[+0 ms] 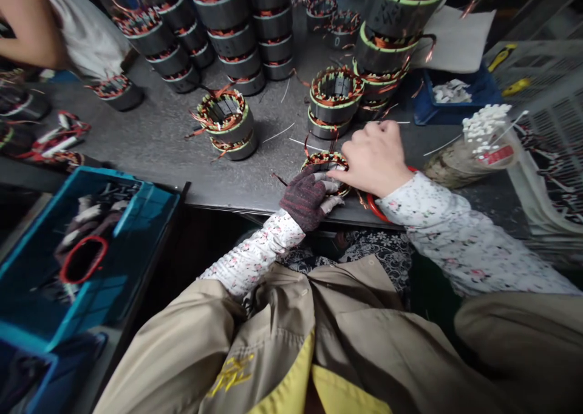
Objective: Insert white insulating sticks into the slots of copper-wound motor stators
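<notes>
A small wire-wound motor stator (314, 158), with copper windings and a pale green rim, sits at the bench's front edge. My left hand (306, 196), in a dark knitted glove with pale fingertips, grips its near left side and covers much of it. My right hand (376, 158) is bare and closed, its thumb touching the stator's right rim; whatever its fingers hold is hidden. A red loop-shaped handle (374, 209) lies under my right wrist. Just behind the hands stand two stacked stators (334, 107).
Tall stator stacks (228, 34) stand at the back, with another pair (232, 138) to the left. At right are a blue tray (423, 107), a bundle of white-tipped sticks (485, 128) and a white basket (537, 186). A teal crate (152, 198) sits lower left; a co-worker's arm (34, 28) shows beyond.
</notes>
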